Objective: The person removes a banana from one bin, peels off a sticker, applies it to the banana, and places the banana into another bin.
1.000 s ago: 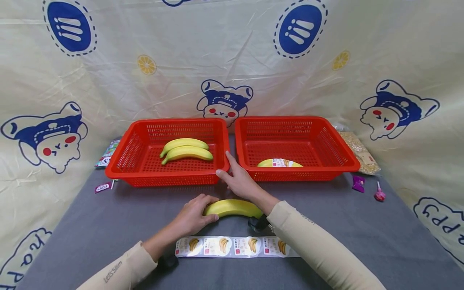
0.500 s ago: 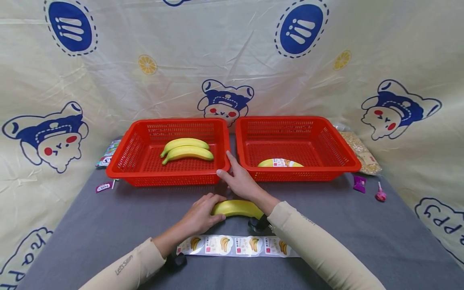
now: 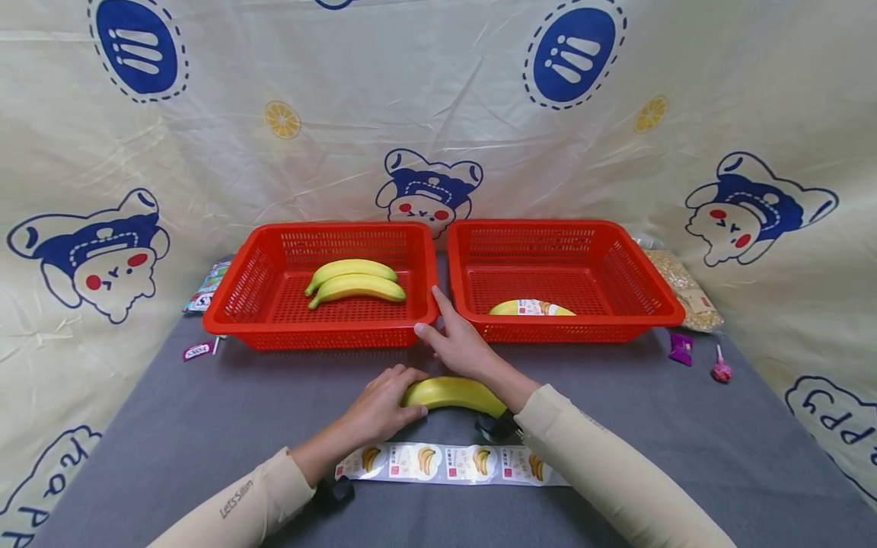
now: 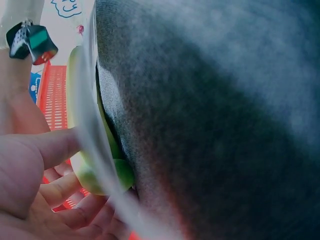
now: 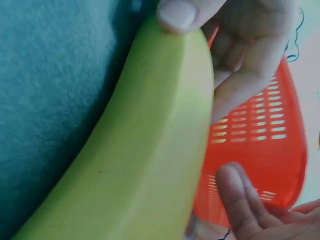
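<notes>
My left hand (image 3: 387, 403) grips the left end of a yellow banana (image 3: 455, 393) lying on the grey cloth, thumb in front and fingers behind. In the right wrist view the left thumb (image 5: 180, 15) presses on that banana's end. My right hand (image 3: 462, 346) reaches over the banana, fingers extended and thumb apart, beside the near right corner of the left red basket (image 3: 329, 335); whether it touches the rim I cannot tell. A strip of banana labels (image 3: 441, 464) lies nearer me, partly covered by the right sleeve. A blurred pale band crosses the left wrist view.
Two bananas (image 3: 356, 288) lie in the left basket. The right red basket (image 3: 569, 327) holds a banana with a label (image 3: 530, 307). At the sides are a lollipop (image 3: 721, 369), a purple packet (image 3: 681, 348), a bag of grains (image 3: 681, 289) and a coloured bag (image 3: 208, 287).
My left hand and the banana it holds have shifted a little to the right across the cloth. My right hand has stayed nearly in place; the whole view drifts slightly.
</notes>
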A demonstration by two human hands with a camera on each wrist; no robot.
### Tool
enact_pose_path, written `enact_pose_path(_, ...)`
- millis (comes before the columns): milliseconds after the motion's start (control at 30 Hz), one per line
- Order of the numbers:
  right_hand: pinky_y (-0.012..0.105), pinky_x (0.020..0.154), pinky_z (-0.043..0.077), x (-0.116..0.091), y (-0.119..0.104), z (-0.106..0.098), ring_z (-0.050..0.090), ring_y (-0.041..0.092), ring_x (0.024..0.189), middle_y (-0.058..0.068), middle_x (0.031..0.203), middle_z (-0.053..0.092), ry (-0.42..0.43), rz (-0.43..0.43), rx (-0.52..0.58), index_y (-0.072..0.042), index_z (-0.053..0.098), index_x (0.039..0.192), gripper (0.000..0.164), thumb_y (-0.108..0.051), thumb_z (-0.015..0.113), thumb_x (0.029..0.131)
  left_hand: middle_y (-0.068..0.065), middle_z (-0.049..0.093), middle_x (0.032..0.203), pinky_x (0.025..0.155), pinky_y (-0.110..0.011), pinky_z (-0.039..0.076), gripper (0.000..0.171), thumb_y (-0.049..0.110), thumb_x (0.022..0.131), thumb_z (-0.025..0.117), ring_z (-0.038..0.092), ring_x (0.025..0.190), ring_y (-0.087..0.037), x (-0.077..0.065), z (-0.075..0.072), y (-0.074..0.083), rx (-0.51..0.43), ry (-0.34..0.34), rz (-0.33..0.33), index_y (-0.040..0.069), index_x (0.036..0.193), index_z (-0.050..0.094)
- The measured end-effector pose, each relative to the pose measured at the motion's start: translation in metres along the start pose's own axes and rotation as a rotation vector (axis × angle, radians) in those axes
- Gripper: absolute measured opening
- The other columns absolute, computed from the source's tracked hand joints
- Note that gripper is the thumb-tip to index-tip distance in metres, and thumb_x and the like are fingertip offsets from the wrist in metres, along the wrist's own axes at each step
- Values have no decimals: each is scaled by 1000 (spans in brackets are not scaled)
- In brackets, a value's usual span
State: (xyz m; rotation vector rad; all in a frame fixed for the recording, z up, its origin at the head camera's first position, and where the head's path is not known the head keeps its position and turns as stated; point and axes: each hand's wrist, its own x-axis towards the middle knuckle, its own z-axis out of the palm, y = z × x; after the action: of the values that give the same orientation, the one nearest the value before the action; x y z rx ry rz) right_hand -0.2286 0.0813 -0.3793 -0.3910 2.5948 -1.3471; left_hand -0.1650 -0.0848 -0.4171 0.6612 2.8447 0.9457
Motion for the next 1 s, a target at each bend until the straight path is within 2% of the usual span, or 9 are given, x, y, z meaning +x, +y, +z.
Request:
enact_pose_path(100,44,98,46,-13,0,-5,58,29,117,6,150,37,1,-32,-67,-25,9,152,78,-40,56,92,0,57,102,77,-33,38,43,21,80,74,48,91,-15,0,0,0,3,1,5,14,120,60)
enact_pose_path(200,45,99,45,-31,0,-13,54,26,119,3,151,36,13,-53,-141,-23,16,151,74,-40,57,91,-1,57,103,78,-33,39,46,22,79,74,48,91,-15,-1,-1,0,7,12,7,13,122,59)
enact_pose_path(300,40,89,49,-51,4,-20,59,19,104,3,144,46,35,-82,-197,-22,28,148,66,-37,58,91,-3,58,105,79,-33,39,49,24,79,75,47,92,-15,-4,-3,3,25,50,9,12,124,58)
enact_pose_path(433,30,82,50,-77,17,-32,59,12,95,3,125,59,55,-173,-221,-20,47,135,49,-29,62,90,-3,57,108,80,-32,39,49,26,79,75,45,95,-15,-12,-5,13,58,112,30,15,123,58)
enact_pose_path(600,23,74,49,-105,36,-44,55,5,84,0,103,62,31,-301,-235,-17,60,116,30,-21,66,87,-1,57,108,83,-33,40,44,27,79,73,45,99,-14,-26,2,32,48,143,90,18,120,60)
enact_pose_path(767,22,70,48,-124,55,-54,52,1,80,-7,95,59,-64,-287,-251,-18,63,107,22,-20,68,86,-1,59,101,84,-29,41,36,23,79,74,48,97,-13,-38,18,45,-37,106,177,15,112,64)
enact_pose_path(1000,21,66,46,-137,79,-57,50,1,78,-7,94,56,-184,-267,-259,-21,64,105,22,-32,67,86,1,60,97,82,-22,41,30,19,80,72,48,93,-6,-37,37,54,-193,-22,149,13,109,68)
